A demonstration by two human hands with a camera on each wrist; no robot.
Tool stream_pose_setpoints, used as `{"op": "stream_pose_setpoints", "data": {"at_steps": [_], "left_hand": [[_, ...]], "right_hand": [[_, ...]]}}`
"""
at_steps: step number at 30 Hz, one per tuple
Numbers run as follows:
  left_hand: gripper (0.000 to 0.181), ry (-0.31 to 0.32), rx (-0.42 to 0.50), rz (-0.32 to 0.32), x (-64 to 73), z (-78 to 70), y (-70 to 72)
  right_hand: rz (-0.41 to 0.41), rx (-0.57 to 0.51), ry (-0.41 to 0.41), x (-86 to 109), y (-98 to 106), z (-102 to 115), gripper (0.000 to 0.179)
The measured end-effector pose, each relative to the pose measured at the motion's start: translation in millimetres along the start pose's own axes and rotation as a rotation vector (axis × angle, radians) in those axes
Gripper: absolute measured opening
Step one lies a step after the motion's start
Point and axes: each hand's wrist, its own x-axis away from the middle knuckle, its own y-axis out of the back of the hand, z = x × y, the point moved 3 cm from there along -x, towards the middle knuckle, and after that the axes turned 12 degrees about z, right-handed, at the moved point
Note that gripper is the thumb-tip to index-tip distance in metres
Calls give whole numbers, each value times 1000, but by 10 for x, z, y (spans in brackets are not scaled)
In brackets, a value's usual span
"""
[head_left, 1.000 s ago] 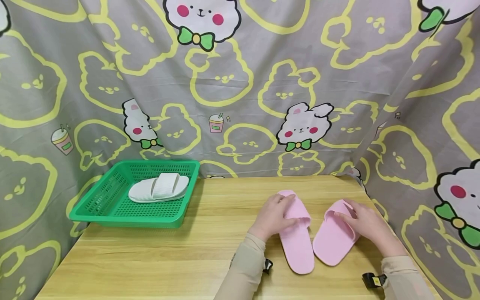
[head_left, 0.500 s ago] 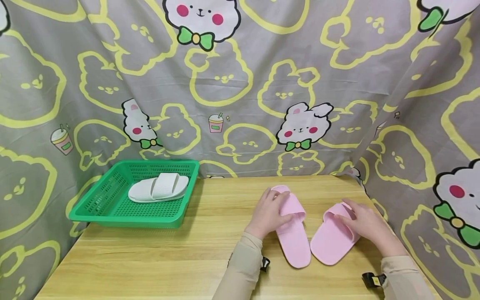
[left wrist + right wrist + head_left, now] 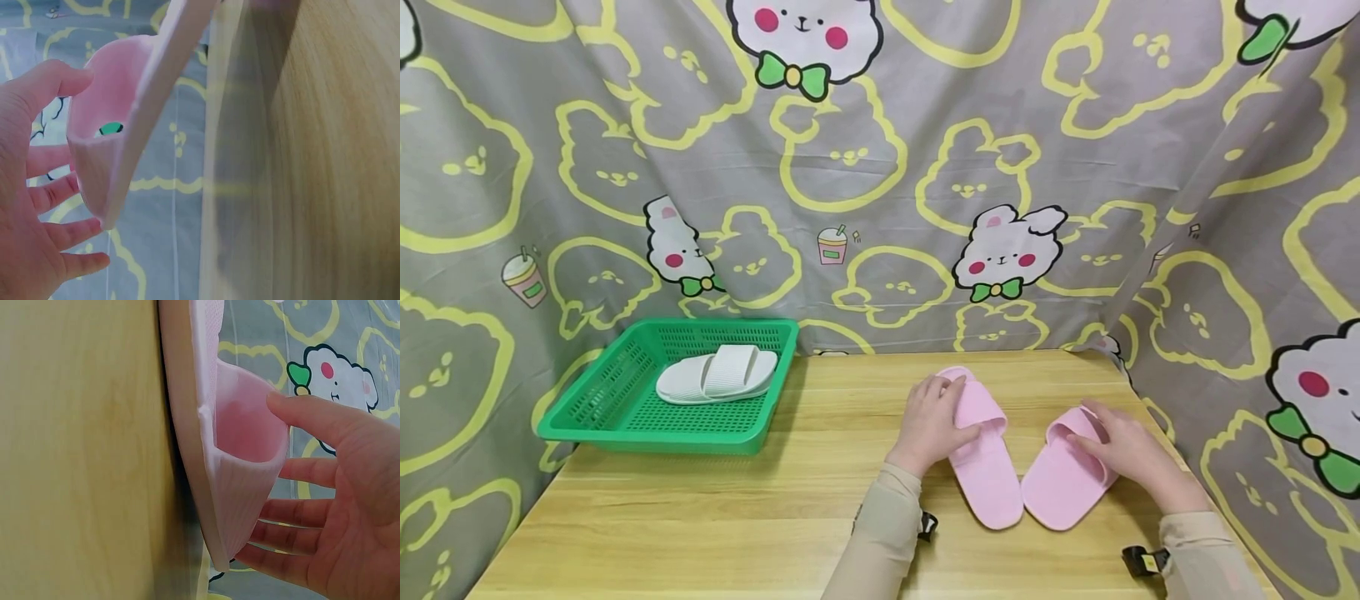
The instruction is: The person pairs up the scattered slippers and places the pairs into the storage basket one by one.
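Two pink slippers are side by side on the right half of the table. My left hand (image 3: 927, 425) holds the left pink slipper (image 3: 988, 483) by its strap, thumb at the strap's edge and fingers along the outer side. In the left wrist view this slipper (image 3: 159, 94) slants, its toe end raised off the wood. My right hand (image 3: 1131, 446) grips the strap of the right pink slipper (image 3: 1058, 492), with the thumb on the rim of the opening. The right wrist view has that slipper (image 3: 244, 481) close over the table. The heels meet, and the toes point apart.
A green basket (image 3: 662, 437) stands at the back left with white slippers (image 3: 718, 375) in it. The wooden table (image 3: 700, 525) stretches between it and my hands. A patterned grey curtain (image 3: 880, 192) hangs behind and on both sides.
My left hand has moved left and a little back, carrying the left pink slipper along. The right hand has barely shifted, and its slipper has moved slightly left.
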Motion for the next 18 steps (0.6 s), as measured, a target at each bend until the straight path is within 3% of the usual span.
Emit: {"op": "stream_pose_setpoints", "data": {"at_steps": [11,18], "left_hand": [[77,110,32,-29,-13,63,10],[70,131,45,-70,-8,109,45]], "right_hand": [[6,-28,5,2,27,19,71],[4,-35,18,4,56,44,71]]}}
